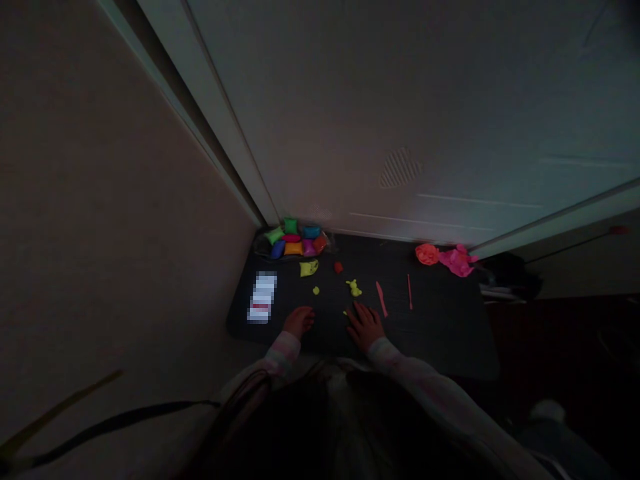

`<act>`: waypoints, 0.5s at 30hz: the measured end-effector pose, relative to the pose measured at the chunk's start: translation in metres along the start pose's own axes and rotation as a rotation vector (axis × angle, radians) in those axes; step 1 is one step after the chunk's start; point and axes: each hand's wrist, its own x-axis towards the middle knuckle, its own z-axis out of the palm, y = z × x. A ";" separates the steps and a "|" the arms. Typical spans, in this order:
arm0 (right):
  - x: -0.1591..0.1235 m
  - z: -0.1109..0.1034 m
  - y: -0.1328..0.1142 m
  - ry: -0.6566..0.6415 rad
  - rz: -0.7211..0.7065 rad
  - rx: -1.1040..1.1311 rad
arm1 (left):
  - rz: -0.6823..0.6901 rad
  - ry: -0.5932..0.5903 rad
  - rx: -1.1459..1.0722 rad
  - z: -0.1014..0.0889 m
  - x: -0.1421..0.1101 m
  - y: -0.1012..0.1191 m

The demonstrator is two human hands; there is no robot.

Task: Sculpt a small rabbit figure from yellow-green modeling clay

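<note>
My right hand (366, 327) lies on the dark table with its fingers spread, holding nothing that I can see. Just off its fingertips is a small yellow clay figure (354, 288) with ear-like bumps, and a tiny yellow clay bit (345, 313) sits by its index finger. Further left, my left hand (299, 321) rests near the table's front edge, fingers loosely bent and apart, with nothing visible in them. Beyond it are a yellow clay lump (316, 291) and an opened yellow clay packet (309, 268). A red-orange clay piece (339, 267) lies behind the figure.
A pink plastic knife (381, 299) and a thin pink stick tool (409, 292) lie right of the figure. Colourful clay packets (293, 248) fill the back left corner. A lit phone (263, 297) is at left. Orange (427, 254) and pink crumpled pieces (457, 261) lie back right, against a white door (325, 133).
</note>
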 end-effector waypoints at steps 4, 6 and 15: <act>-0.014 0.005 -0.005 -0.012 -0.043 -0.004 | 0.134 -0.049 0.248 0.009 0.006 -0.013; -0.015 0.007 -0.006 -0.012 -0.038 -0.002 | 0.240 -0.077 0.388 0.018 0.010 -0.016; -0.006 -0.010 0.003 -0.043 0.186 0.017 | 0.677 -0.192 0.917 0.066 0.038 -0.018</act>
